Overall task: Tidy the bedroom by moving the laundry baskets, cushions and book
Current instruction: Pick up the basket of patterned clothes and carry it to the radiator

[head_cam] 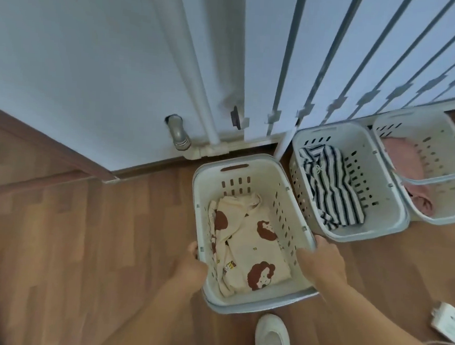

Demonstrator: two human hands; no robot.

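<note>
1. The near laundry basket [253, 171] is seen to be of smooth, faintly glossy white plastic, as are the middle basket [378, 231] and the far basket [433, 217].
2. Soft matt cloth is shown in each: a cream printed garment [245, 251], a striped garment [330, 190], a pink garment [405, 160].
3. The floor [82, 229] is laid in wood-look boards with a low sheen.
4. The pipe fitting [179, 135] appears dull metal.

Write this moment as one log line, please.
left hand: grips basket rim | right hand: grips rim | basket: lion-print cloth inside, beside striped-cloth basket
</note>
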